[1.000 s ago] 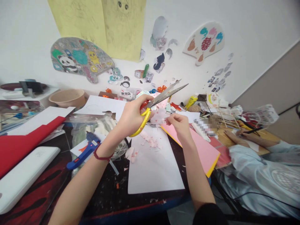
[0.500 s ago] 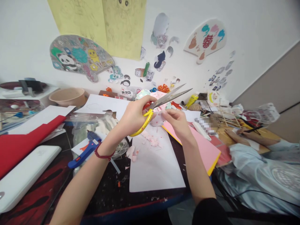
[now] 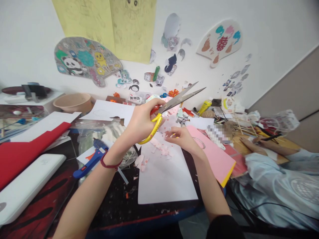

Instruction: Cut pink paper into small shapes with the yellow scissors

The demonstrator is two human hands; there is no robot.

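Yellow-handled scissors (image 3: 153,127) are in my left hand (image 3: 141,121), blades parted and pointing up to the right. A thin pale piece with pink dots (image 3: 168,122) lies between the hands, below the blades; its hold on the left side is partly hidden by the fingers. My right hand (image 3: 183,137) is just right of that piece, fingers curled and thumb near fingertips; whether it grips the edge is unclear. Under both hands lies a white sheet (image 3: 166,182) with pink scraps (image 3: 160,147) on it.
A blue glue gun (image 3: 92,161) and a plastic bag lie left. A white box (image 3: 32,186) and red sheet (image 3: 32,146) are farther left. Pink card (image 3: 216,156) lies right. Another person's hands (image 3: 264,144) work at the far right. A beige bowl (image 3: 72,102) stands behind.
My right hand has moved down and slightly left, away from the blades. The scissor blades have tilted up a little, and the dotted piece shows more clearly between the hands.
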